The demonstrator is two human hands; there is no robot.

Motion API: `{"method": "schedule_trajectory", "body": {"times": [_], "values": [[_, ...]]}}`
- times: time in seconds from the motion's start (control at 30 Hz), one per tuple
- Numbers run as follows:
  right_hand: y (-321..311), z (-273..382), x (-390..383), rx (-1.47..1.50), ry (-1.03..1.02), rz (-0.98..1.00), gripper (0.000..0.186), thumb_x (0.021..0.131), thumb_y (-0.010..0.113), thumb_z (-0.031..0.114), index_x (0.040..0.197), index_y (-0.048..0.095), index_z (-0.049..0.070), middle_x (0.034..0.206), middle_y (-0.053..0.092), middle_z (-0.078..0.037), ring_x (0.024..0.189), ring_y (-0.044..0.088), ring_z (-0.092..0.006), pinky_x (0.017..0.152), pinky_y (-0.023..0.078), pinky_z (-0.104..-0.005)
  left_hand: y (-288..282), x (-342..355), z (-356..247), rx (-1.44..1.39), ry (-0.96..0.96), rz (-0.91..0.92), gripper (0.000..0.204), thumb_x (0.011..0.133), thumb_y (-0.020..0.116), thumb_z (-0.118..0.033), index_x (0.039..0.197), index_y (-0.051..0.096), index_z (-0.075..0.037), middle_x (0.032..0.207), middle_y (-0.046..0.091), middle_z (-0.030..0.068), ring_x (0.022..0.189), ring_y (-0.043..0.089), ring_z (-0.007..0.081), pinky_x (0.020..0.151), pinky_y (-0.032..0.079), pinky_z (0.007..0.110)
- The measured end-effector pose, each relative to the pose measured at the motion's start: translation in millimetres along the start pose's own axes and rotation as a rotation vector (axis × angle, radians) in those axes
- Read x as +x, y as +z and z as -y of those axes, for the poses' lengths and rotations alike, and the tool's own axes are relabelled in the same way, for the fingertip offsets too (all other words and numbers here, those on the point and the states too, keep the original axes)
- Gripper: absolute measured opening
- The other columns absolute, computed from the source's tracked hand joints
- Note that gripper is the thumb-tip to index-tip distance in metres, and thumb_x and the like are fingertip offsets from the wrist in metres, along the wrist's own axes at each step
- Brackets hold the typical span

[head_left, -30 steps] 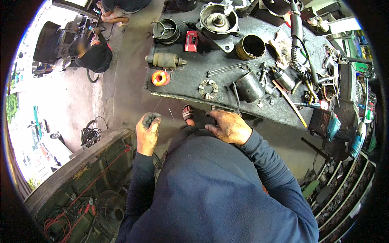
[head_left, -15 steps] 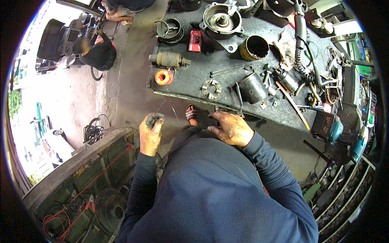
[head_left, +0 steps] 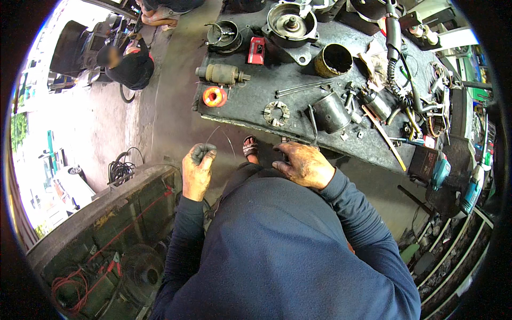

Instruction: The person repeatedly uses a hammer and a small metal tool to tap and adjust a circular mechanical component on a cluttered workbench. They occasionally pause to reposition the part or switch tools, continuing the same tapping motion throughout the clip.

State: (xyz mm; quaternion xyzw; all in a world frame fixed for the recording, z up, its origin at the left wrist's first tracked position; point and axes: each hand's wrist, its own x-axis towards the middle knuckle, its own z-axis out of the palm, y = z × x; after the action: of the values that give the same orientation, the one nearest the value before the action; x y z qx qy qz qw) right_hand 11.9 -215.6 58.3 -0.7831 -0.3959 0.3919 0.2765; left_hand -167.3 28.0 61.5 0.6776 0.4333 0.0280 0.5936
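Note:
My left hand (head_left: 198, 169), left of my lap, is closed in a pinch, its thumb pressed to blackened fingertips. From it a thin wire (head_left: 213, 134) rises in a loose arc, with a bright stretch curving down to the right. My right hand (head_left: 306, 164) rests near my lap at the bench's front edge, back upward. Its fingers are bent, with a gap between thumb and forefinger, and nothing shows in it. On the bench beyond stand an orange-red spool (head_left: 214, 96), a motor armature (head_left: 221, 74) and a ring-shaped brush holder (head_left: 277, 113).
The dark workbench (head_left: 240, 109) carries a metal housing (head_left: 292, 25), an open tin (head_left: 334, 60), a motor casing (head_left: 332, 113), long bolts (head_left: 304, 89) and a red box (head_left: 256, 50). A metal bin (head_left: 114, 210) with red cables stands at left. Another person (head_left: 130, 66) works farther off.
My left hand shifts slightly upward, its thumb and fingers turning a little, and the wire moves with it. My right hand stays nearly in place. The view shifts slightly.

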Motion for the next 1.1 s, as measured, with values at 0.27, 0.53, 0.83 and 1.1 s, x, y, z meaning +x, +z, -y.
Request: {"method": "schedule_trajectory", "body": {"times": [0.27, 0.53, 0.83, 1.1], "values": [[1.6, 0.0, 5.7, -0.063, -0.019, 0.01, 0.047, 0.093, 0.072, 0.031, 0.127, 0.062, 0.0, 0.105, 0.069, -0.021, 0.096, 0.068, -0.0383, 0.086, 0.054, -0.0449, -0.2, -5.0, 9.2, -0.007, 0.003, 0.008, 0.01, 0.094, 0.066, -0.004, 0.103, 0.067, 0.001, 0.09, 0.066, 0.0003, 0.084, 0.057, 0.0082, 0.078, 0.048, 0.024], [6.1, -0.8, 2.0, -0.087, -0.009, -0.002, 0.047, 0.093, 0.071, 0.03, 0.127, 0.06, 0.0, 0.107, 0.069, -0.019, 0.096, 0.068, -0.0384, 0.084, 0.055, -0.0452, 1.9, -5.0, 3.4, -0.012, -0.004, 0.017, 0.011, 0.094, 0.066, -0.005, 0.102, 0.066, 0.002, 0.09, 0.067, 0.0014, 0.083, 0.058, 0.0087, 0.078, 0.048, 0.025], [3.3, -4.0, 1.8, -0.11, -0.042, -0.021, 0.045, 0.093, 0.071, 0.031, 0.123, 0.061, -0.001, 0.103, 0.068, -0.019, 0.096, 0.068, -0.0385, 0.084, 0.054, -0.0453, 5.2, -0.1, -0.3, -0.024, 0.01, 0.036, 0.011, 0.094, 0.065, -0.005, 0.102, 0.066, 0.002, 0.091, 0.067, 0.0016, 0.085, 0.059, 0.0092, 0.08, 0.049, 0.025], [-7.3, 1.6, 4.4, -0.056, -0.046, -0.007, 0.046, 0.093, 0.071, 0.03, 0.125, 0.06, -0.002, 0.103, 0.068, -0.018, 0.096, 0.067, -0.0383, 0.084, 0.054, -0.0452, 6.8, 1.2, -5.1, -0.002, 0.003, 0.024, 0.011, 0.094, 0.065, -0.005, 0.103, 0.066, 0.002, 0.093, 0.067, 0.0019, 0.087, 0.059, 0.0093, 0.082, 0.048, 0.025]]}}
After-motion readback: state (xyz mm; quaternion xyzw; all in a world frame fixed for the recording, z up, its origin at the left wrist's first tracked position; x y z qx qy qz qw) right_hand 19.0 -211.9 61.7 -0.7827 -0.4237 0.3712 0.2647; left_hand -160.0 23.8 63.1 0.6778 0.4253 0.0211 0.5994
